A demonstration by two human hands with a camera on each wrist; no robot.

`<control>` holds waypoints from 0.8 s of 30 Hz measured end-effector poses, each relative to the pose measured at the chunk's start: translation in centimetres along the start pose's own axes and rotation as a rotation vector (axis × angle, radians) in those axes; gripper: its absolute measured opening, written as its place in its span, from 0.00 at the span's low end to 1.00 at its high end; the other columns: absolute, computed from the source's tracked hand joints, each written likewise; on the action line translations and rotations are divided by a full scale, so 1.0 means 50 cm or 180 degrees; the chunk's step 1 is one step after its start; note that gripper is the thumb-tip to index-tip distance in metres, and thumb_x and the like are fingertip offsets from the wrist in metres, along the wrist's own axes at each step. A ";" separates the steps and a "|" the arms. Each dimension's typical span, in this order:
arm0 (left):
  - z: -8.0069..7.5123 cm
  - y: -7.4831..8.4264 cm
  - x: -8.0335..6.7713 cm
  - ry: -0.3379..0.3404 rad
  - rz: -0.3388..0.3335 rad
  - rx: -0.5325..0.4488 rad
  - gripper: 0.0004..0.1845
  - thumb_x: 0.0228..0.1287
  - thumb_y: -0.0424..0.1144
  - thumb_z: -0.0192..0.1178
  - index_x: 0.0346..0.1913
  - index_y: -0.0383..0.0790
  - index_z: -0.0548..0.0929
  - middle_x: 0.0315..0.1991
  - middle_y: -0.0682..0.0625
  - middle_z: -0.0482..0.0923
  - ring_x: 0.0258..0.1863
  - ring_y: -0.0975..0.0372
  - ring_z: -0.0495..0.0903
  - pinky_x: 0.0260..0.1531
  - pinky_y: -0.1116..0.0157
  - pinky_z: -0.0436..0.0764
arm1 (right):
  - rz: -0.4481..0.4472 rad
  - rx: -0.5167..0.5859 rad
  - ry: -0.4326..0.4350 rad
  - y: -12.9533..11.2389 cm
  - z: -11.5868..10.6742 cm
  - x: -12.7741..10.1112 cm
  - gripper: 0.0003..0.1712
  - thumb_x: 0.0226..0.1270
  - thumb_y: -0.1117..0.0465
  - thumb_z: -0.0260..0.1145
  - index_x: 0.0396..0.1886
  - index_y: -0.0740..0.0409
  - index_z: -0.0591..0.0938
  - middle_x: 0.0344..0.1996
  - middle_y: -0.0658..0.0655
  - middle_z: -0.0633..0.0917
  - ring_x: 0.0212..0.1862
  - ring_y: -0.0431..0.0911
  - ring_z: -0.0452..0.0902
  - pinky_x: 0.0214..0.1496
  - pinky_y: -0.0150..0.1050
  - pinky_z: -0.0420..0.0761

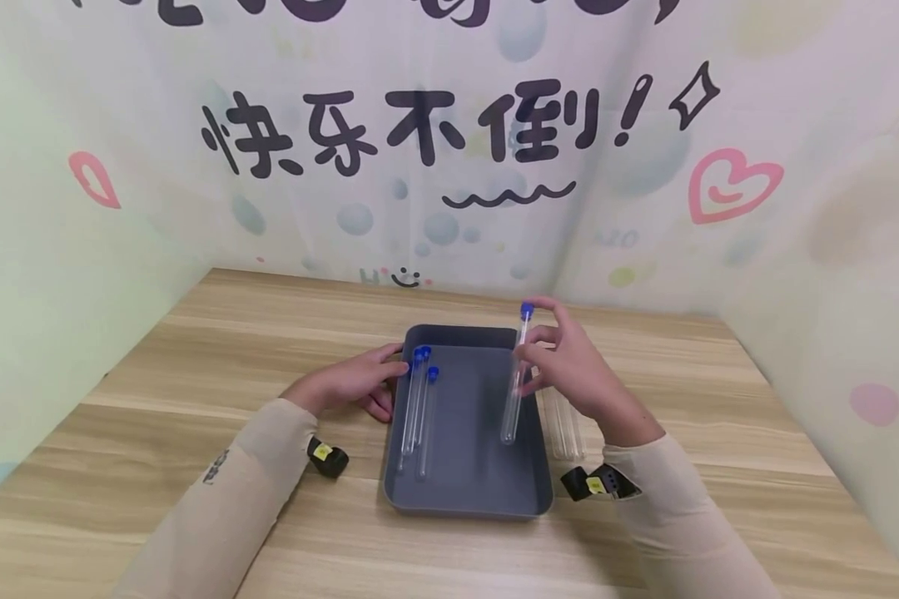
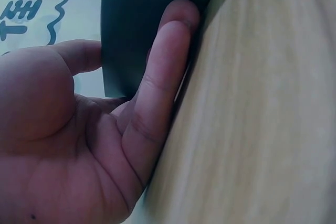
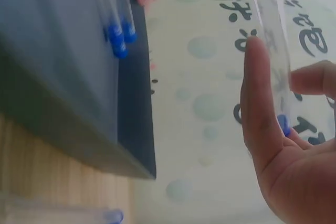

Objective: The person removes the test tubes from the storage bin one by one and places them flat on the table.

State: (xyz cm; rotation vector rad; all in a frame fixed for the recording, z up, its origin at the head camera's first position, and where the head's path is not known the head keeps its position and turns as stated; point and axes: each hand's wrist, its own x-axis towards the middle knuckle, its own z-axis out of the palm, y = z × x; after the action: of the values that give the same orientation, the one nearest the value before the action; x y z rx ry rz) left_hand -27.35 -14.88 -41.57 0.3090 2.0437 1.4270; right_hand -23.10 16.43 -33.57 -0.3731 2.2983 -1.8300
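A grey rectangular tray [image 1: 464,466] lies on the table, and my left hand [image 1: 357,381] holds its left wall. In the left wrist view, the thumb of the left hand [image 2: 131,108] is at the rim, with the fingers along the outer side of the tray wall [image 2: 136,19]. My right hand [image 1: 569,366] pinches a clear test tube [image 1: 511,416] with a blue cap above the tray's right side, cap end up. The right wrist view shows this tube [image 3: 275,61] between thumb and fingers. Inside the tray, several blue-capped test tubes [image 1: 419,408] lie along the left wall.
More clear test tubes [image 1: 565,428] lie on the wooden table [image 1: 719,433] just right of the tray, partly behind the right hand. A printed cloth backdrop [image 1: 449,166] stands behind the table's far edge. Light walls [image 1: 854,249] rise at both sides.
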 end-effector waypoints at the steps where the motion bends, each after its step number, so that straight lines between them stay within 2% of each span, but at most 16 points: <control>1: 0.000 0.000 0.000 0.0003 -0.0002 -0.0003 0.31 0.82 0.48 0.39 0.81 0.54 0.43 0.48 0.37 0.77 0.31 0.56 0.86 0.35 0.58 0.90 | -0.0009 0.0016 0.0050 0.004 -0.005 -0.001 0.38 0.69 0.71 0.59 0.73 0.48 0.56 0.35 0.59 0.76 0.28 0.47 0.80 0.33 0.55 0.89; 8: 0.002 -0.001 0.004 0.0025 -0.0024 -0.0009 0.32 0.82 0.48 0.40 0.81 0.55 0.42 0.49 0.37 0.77 0.31 0.56 0.86 0.35 0.58 0.90 | 0.0027 0.0064 0.0168 0.028 -0.041 -0.008 0.39 0.68 0.72 0.58 0.75 0.51 0.56 0.34 0.56 0.77 0.26 0.43 0.80 0.30 0.51 0.89; 17: 0.002 0.001 0.002 0.0015 -0.0036 -0.0011 0.32 0.82 0.48 0.40 0.81 0.54 0.42 0.50 0.37 0.77 0.31 0.56 0.86 0.35 0.58 0.90 | 0.0180 -0.0246 0.0077 0.048 -0.082 -0.009 0.37 0.71 0.69 0.56 0.76 0.47 0.58 0.37 0.60 0.77 0.27 0.45 0.79 0.28 0.48 0.88; 24: 0.000 0.000 0.002 0.0025 -0.0033 -0.0015 0.33 0.82 0.49 0.40 0.81 0.54 0.42 0.50 0.37 0.76 0.31 0.55 0.86 0.35 0.58 0.90 | 0.0305 -0.0444 0.0049 0.063 -0.097 -0.001 0.39 0.73 0.67 0.55 0.80 0.45 0.55 0.44 0.67 0.78 0.29 0.44 0.79 0.31 0.47 0.88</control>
State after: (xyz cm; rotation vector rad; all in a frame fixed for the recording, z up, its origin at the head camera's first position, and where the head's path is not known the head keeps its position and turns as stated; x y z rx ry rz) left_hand -27.44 -14.82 -41.62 0.2910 2.0451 1.4285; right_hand -24.75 21.63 -35.56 -0.2639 2.4169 -1.6396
